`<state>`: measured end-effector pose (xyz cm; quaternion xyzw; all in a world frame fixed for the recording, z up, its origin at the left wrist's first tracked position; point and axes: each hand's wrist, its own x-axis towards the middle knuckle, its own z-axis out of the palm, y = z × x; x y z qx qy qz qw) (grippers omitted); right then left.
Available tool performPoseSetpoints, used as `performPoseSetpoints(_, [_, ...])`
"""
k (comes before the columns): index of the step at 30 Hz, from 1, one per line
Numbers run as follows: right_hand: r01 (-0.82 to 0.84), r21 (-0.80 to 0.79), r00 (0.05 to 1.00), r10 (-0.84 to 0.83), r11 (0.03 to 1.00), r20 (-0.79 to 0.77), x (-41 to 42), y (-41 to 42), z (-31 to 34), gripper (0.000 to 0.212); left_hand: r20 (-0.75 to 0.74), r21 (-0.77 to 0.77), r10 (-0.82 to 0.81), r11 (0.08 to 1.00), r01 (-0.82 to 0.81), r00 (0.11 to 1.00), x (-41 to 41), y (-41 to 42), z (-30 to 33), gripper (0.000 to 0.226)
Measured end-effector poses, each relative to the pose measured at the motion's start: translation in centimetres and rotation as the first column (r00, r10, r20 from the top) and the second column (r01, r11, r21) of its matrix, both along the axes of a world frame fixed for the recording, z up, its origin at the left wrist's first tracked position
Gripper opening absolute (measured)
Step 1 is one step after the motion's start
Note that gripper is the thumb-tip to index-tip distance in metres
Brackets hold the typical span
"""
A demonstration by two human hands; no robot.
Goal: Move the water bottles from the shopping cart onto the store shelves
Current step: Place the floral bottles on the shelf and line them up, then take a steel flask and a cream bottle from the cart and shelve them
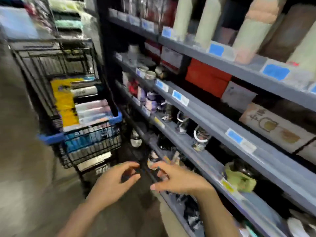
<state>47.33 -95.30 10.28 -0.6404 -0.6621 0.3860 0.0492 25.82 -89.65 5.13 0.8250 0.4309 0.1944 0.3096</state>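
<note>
In the aisle, between cart and shelving: I stand with the shopping cart point(80, 124) to my left and the store shelves point(213, 117) to my right.
My left hand point(112, 183): held low in front of me, fingers loosely curled, holding nothing that I can make out; the picture is blurred.
My right hand point(177, 178): just beside the left, fingers spread and slack; it seems empty. Both hover near the lip of a lower shelf, apart from the cart.
Why so: my guess is the hands are between loads, free for the next reach into the cart.
Cart contents: a yellow package point(64, 101) lies along the left side; stacked pale boxed packs point(93, 109) sit beside it. Through the wire front I see blue-and-clear shapes, probably the water bottles point(90, 137), packed upright; too smeared to be sure.
Shelf contents: tall pale tumblers point(206, 19) on top, an orange box point(206, 76) and white cartons below, mugs point(150, 75) and handled cups on the middle rows.
Next, as I judge: turn left, grip a bottle.
</note>
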Motion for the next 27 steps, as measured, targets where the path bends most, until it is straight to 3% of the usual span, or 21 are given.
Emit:
performPoseSetpoints(2, [-0.076, -0.013, 0.997, 0.076, 0.997, 0.017, -3.2, 3.5, -0.8, 0.066, 0.042, -0.001, 0.141, 0.99, -0.141, 0.989, -3.9, 1.3, -0.7, 0.042])
performPoseSetpoints(6, [-0.132, -0.006, 0.989, 0.132, 0.991, -0.061, -9.2, 9.8, -2.7, 0.062, 0.075, -0.109, 0.424, 0.903, -0.416, 0.902, -10.5, 2.3, -2.0, 0.024])
performPoseSetpoints(10, [-0.094, -0.023, 0.973, 0.087, 0.995, -0.216, -15.0, 15.8, -5.1, 0.049, -0.016, -0.161, 0.557, 0.818, -0.552, 0.83, -16.0, 4.1, -3.3, 0.018])
performPoseSetpoints(12, [-0.046, -0.001, 0.963, 0.044, 0.999, -0.264, -17.0, 18.8, -6.6, 0.045, -0.084, -0.125, 0.587, 0.796, -0.593, 0.805, -18.1, 6.7, -4.1, 0.025])
performPoseSetpoints(16, [0.088, 0.048, 0.965, -0.073, 0.995, -0.251, -18.9, 26.0, -9.6, 0.04, -0.216, -0.043, 0.586, 0.793, -0.607, 0.781, -20.3, 15.1, -5.5, 0.017])
performPoseSetpoints(20, [0.243, 0.075, 0.947, -0.22, 0.967, -0.235, -20.0, 33.5, -11.7, 0.033, -0.397, 0.037, 0.409, 0.902, -0.431, 0.822, -21.2, 25.2, -5.0, 0.027])
performPoseSetpoints(27, [0.361, -0.075, 0.904, -0.369, 0.929, -0.216, -23.5, 44.4, -14.1, 0.032, -0.357, 0.004, 0.338, 0.933, -0.36, 0.871, -24.8, 39.1, -4.0, 0.026])
